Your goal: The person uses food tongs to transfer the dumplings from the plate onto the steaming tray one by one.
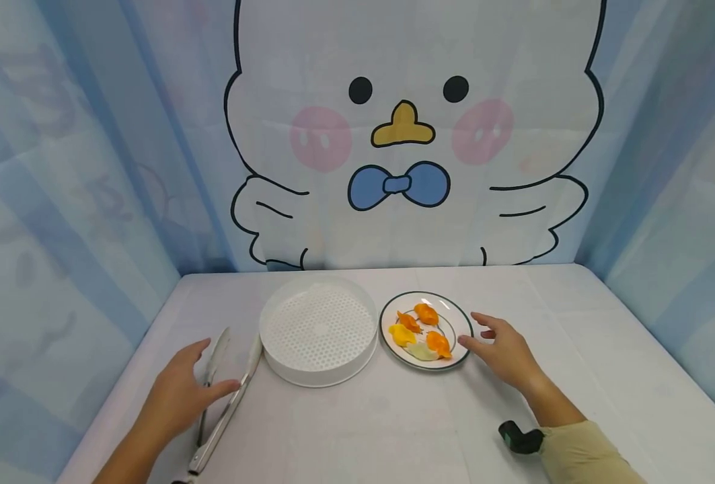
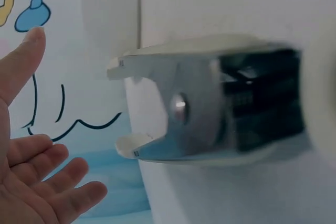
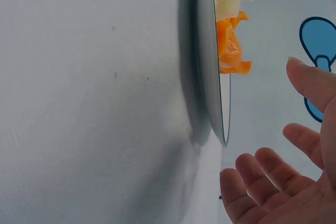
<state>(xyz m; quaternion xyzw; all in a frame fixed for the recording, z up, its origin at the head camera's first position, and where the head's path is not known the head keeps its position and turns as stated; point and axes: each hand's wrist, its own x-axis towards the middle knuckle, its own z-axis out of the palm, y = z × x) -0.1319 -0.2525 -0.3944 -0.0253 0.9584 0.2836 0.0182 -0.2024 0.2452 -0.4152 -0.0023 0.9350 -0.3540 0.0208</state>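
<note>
My left hand (image 1: 175, 390) hovers over metal tongs (image 1: 227, 420) that lie spread on the table, its thumb and fingers apart and nothing in them. In the left wrist view the hand (image 2: 37, 182) appears beside the near end of the tongs (image 2: 197, 108), which has a rivet and a black part. My right hand (image 1: 502, 349) is at the right rim of a dark-rimmed white plate (image 1: 393, 309), thumb tip overlapping the rim. Orange dumpling-like pieces (image 1: 438, 344), a yellow one (image 1: 401, 335) and a pale one (image 1: 422, 351) lie on it. In the right wrist view, fingers (image 3: 273, 171) are loosely bent beside the plate (image 3: 207, 66).
A round white perforated tray (image 1: 319, 329) stands between the tongs and the plate. The table (image 1: 393, 430) is white, with a cartoon-print curtain (image 1: 399, 235) behind its far edge. A black device (image 1: 520, 438) sits at the right sleeve (image 1: 587, 454).
</note>
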